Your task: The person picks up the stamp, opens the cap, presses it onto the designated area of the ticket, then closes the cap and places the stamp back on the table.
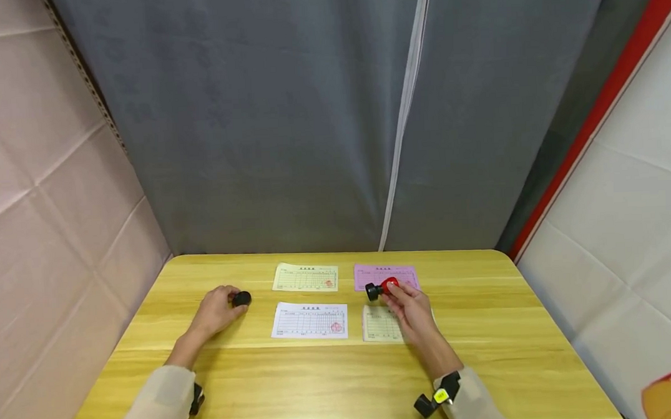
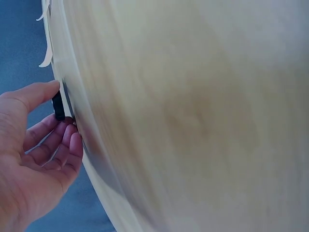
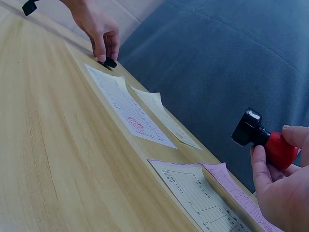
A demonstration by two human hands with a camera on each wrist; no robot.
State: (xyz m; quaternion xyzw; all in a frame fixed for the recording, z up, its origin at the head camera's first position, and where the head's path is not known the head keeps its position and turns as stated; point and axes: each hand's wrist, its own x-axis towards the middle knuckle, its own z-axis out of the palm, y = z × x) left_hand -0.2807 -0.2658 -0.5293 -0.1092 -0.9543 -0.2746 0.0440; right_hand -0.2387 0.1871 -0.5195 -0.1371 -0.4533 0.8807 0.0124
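My left hand [image 1: 217,312] pinches a round black cap [image 1: 242,298] between thumb and fingers, low over the left part of the table. The left wrist view shows the cap [image 2: 58,105] edge-on, close to the wood. My right hand [image 1: 412,309] grips a hand stamp by its red handle [image 3: 280,151]. The stamp's black head [image 1: 373,291] points left, raised above the slips. Under that hand lie a pale yellow form slip [image 1: 381,325], partly hidden, and a pink one [image 1: 372,275]. Red seal marks show on the white slip [image 1: 306,320] and the other yellowish slip [image 1: 301,277].
The wooden table [image 1: 298,386] has its far edge against a grey curtain [image 1: 276,143]. Pale cloth walls [image 1: 60,203] stand on both sides. Each wrist wears a black camera [image 1: 428,405].
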